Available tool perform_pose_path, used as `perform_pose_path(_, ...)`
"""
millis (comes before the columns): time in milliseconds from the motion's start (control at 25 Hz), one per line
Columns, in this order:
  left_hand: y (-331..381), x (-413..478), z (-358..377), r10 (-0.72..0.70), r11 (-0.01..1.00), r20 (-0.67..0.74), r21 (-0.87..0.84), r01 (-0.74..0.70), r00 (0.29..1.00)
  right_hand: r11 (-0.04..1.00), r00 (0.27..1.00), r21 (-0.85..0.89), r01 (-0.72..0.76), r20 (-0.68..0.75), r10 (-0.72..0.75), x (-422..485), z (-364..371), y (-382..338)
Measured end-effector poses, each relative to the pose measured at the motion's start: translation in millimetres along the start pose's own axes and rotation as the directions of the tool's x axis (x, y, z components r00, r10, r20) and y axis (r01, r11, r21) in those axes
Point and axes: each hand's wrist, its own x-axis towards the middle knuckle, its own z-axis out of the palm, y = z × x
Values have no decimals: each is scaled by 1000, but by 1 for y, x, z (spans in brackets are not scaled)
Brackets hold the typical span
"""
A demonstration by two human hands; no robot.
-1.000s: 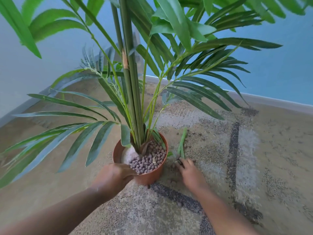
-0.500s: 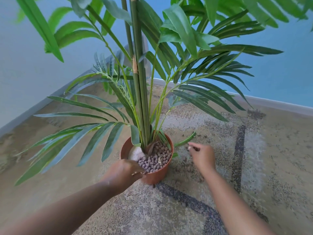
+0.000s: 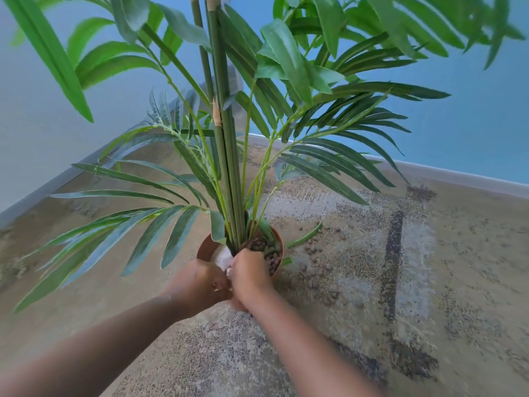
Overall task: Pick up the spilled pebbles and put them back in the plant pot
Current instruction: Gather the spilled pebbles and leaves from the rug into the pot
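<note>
Right hand (image 3: 249, 275) now over the pot, brought in from beside it on the carpet half a second ago; camera nearer and tilted, view slightly smeared. Fingers (image 3: 248, 257) of that hand curled downward and bunched above the pebbles in the pot (image 3: 270, 260); whether closed on a pebble, impossible to tell through the blur. Left hand (image 3: 197, 283) clasped on the near rim of the terracotta plant pot (image 3: 204, 247), fingers wrapped round the edge, touching the right hand. White patch (image 3: 221, 257) showing inside the pot, just left of the stems. Green stems (image 3: 226, 167) upright from the pot's centre, fronds spread to both sides. Spilled pebbles (image 3: 310, 249) scattered on the carpet (image 3: 357, 296) to the right of the pot, some near the rim, others farther out. Loose green leaf (image 3: 305, 238) lying on the carpet just beside the pot, among those pebbles. Dark stripe (image 3: 393, 253) in the carpet well to the right. Pale skirting (image 3: 463, 174) beneath blue wall (image 3: 472, 124) behind.
</note>
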Motion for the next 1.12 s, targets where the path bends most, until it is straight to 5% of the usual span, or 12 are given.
perform_pose_path(120,-3,-7,-1,36,999,51,38,-38,998,990,991,82,115,59,-120,-8,-12,4)
perform_pose_path(200,-6,-10,1,53,997,79,50,-57,995,974,982,159,159,-126,-139,-16,-38,17)
perform_pose_path(360,-7,-12,7,69,994,80,75,-75,994,940,909,340,-31,-382,168,13,-72,91)
perform_pose_path(480,-8,-13,7,70,993,60,92,-75,996,976,953,132,-171,-229,198,45,-58,151)
perform_pose_path(600,-11,-14,9,81,995,67,57,-85,994,963,999,-268,1,-42,-13,78,-38,170)
perform_pose_path(720,-10,-11,5,111,992,58,51,-114,992,879,990,-471,79,137,-15,103,-33,169)
perform_pose_path(920,-10,-16,2,180,981,91,53,-186,979,858,953,-504,102,296,61,115,-27,172)
perform_pose_path(1120,-4,-20,5,178,974,51,132,-184,983,896,995,-438,65,95,-25,60,-12,202)
